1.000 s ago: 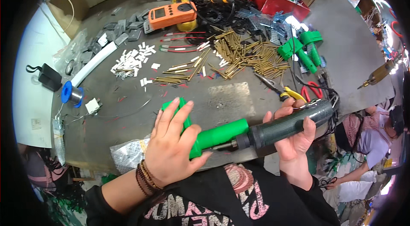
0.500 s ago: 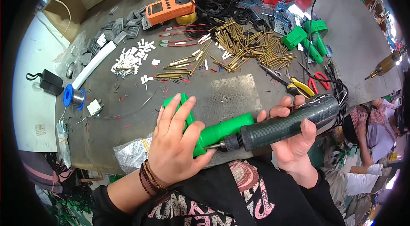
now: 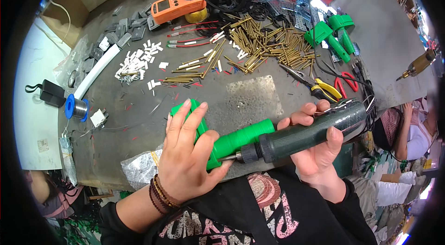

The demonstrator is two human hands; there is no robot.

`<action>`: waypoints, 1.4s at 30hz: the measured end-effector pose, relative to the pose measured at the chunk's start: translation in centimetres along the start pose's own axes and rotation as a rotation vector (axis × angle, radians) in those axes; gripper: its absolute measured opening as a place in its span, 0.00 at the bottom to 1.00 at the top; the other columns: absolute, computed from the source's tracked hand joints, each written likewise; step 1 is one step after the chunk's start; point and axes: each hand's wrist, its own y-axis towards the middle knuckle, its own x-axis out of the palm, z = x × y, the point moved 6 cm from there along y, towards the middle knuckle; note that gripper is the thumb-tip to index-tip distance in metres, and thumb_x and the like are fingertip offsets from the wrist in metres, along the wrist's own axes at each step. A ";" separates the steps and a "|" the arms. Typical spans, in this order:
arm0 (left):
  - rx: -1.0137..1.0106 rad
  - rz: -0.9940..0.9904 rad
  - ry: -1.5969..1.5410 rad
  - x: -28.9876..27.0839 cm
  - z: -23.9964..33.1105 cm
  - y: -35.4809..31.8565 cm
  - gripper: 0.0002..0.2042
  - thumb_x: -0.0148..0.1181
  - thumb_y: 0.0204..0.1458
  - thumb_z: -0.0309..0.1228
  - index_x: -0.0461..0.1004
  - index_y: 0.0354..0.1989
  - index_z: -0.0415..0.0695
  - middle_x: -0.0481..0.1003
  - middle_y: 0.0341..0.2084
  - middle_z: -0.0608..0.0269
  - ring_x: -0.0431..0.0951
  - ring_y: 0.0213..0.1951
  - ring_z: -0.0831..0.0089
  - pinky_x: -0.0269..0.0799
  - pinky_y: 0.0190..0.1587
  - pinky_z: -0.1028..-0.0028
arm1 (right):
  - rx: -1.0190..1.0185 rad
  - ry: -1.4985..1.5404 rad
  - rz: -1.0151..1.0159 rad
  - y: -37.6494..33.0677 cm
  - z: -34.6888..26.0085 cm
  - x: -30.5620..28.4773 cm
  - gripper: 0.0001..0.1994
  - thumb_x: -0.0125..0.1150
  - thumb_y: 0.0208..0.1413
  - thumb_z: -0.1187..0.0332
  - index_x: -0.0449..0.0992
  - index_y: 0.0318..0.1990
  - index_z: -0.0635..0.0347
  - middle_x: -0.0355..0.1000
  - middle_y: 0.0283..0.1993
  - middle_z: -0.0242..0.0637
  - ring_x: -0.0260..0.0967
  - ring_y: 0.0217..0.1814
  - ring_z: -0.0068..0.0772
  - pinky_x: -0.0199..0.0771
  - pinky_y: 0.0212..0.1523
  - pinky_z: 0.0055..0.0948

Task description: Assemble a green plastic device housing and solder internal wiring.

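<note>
My left hand (image 3: 185,145) is closed over a green plastic housing with a ribbed round handle (image 3: 245,137), its fingers lying across the wider head end. In my right hand (image 3: 317,147) is a dark green electric screwdriver (image 3: 306,133), held level with its bit pointing left. The bit reaches the housing's head next to my left thumb; its tip is hidden there. Both things are held over the near edge of the grey worktable (image 3: 185,101), beside a perforated metal plate (image 3: 255,94).
Brass rods (image 3: 273,46) lie heaped beyond my hands, with white pieces (image 3: 139,62) to their left. Pliers (image 3: 324,90), green housings (image 3: 333,36) and a cable are at the right. An orange meter (image 3: 178,6) stands behind; a solder spool (image 3: 76,107) sits left.
The view has shifted slightly, so the table things sit a little higher and further left. My hands keep the same hold on housing and screwdriver.
</note>
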 end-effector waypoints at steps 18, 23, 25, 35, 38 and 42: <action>0.008 0.044 -0.017 0.2 0.1 0.2 0.25 0.70 0.30 0.25 0.67 0.41 0.41 0.58 0.61 0.33 0.57 0.64 0.27 0.57 0.62 0.41 | 0.002 0.062 -0.149 -0.5 1.1 -1.2 0.26 0.76 0.44 0.65 0.72 0.52 0.40 0.66 0.49 0.24 0.65 0.50 0.23 0.57 0.67 0.40; 0.012 0.053 -0.022 0.2 0.1 0.2 0.26 0.71 0.30 0.26 0.66 0.41 0.41 0.57 0.62 0.32 0.56 0.64 0.27 0.56 0.62 0.41 | 0.008 0.031 -0.276 -0.1 1.0 -2.0 0.29 0.76 0.45 0.63 0.72 0.57 0.38 0.67 0.52 0.26 0.65 0.51 0.25 0.57 0.68 0.40; 0.014 0.033 -0.019 -0.1 -0.1 0.1 0.28 0.73 0.32 0.28 0.66 0.44 0.41 0.58 0.61 0.34 0.57 0.65 0.31 0.56 0.63 0.43 | 0.013 0.006 -0.315 0.2 0.9 -1.8 0.29 0.76 0.46 0.60 0.71 0.57 0.38 0.68 0.52 0.26 0.65 0.52 0.24 0.57 0.68 0.41; -0.545 -0.200 -0.767 -1.2 -7.8 -2.1 0.41 0.68 0.49 0.23 0.48 0.69 0.39 0.77 0.34 0.64 0.75 0.37 0.75 0.69 0.48 0.73 | -0.050 -0.115 -0.234 3.1 -1.4 0.3 0.25 0.71 0.51 0.67 0.70 0.57 0.43 0.65 0.52 0.23 0.65 0.52 0.21 0.55 0.69 0.47; -0.556 -0.270 -0.765 -0.5 -8.1 -1.9 0.42 0.68 0.48 0.23 0.47 0.70 0.41 0.77 0.35 0.64 0.75 0.38 0.74 0.69 0.45 0.74 | -0.022 -0.073 -0.237 3.3 -0.9 -0.1 0.25 0.71 0.50 0.66 0.70 0.56 0.40 0.68 0.55 0.26 0.66 0.53 0.24 0.57 0.70 0.50; -0.530 -0.222 -0.822 -0.7 -7.9 -2.5 0.44 0.67 0.47 0.22 0.45 0.71 0.41 0.77 0.35 0.64 0.74 0.37 0.75 0.67 0.43 0.75 | -0.004 -0.064 -0.237 3.6 -0.3 0.0 0.25 0.71 0.50 0.66 0.71 0.56 0.40 0.67 0.55 0.27 0.66 0.53 0.24 0.59 0.69 0.50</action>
